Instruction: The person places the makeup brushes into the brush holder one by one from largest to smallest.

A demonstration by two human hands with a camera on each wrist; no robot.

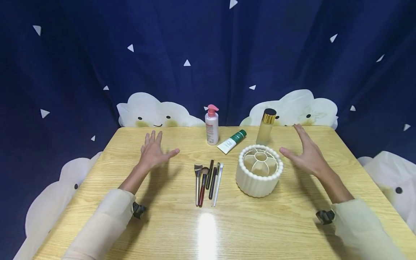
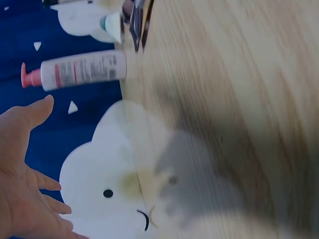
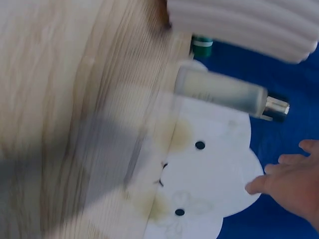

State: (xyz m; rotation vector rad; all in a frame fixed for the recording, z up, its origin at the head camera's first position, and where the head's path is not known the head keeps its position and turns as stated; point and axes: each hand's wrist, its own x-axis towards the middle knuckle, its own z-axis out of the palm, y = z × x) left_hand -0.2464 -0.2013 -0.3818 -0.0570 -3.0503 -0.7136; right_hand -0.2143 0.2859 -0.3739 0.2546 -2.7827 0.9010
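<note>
Both hands hover over a wooden table with fingers spread, holding nothing. My left hand (image 1: 152,153) is left of the makeup brushes (image 1: 203,186), which lie side by side with dark slim pencils. On the other side, my right hand (image 1: 307,155) is just right of a cream round organizer (image 1: 258,180) with a beaded rim and petal-shaped compartments. Behind stand a white pump bottle (image 1: 212,130) with a pink top and a yellowish bottle (image 1: 265,130) with a gold and black cap. A white and green tube (image 1: 232,141) lies between them. The left wrist view also shows the pump bottle (image 2: 84,69).
The wooden table (image 1: 162,231) ends at a dark blue curtain (image 1: 182,32) with white triangles and cloud shapes. A bright light reflection lies on the tabletop near the front. A small dark device (image 1: 138,210) sits at the left wrist, another (image 1: 325,217) at the right.
</note>
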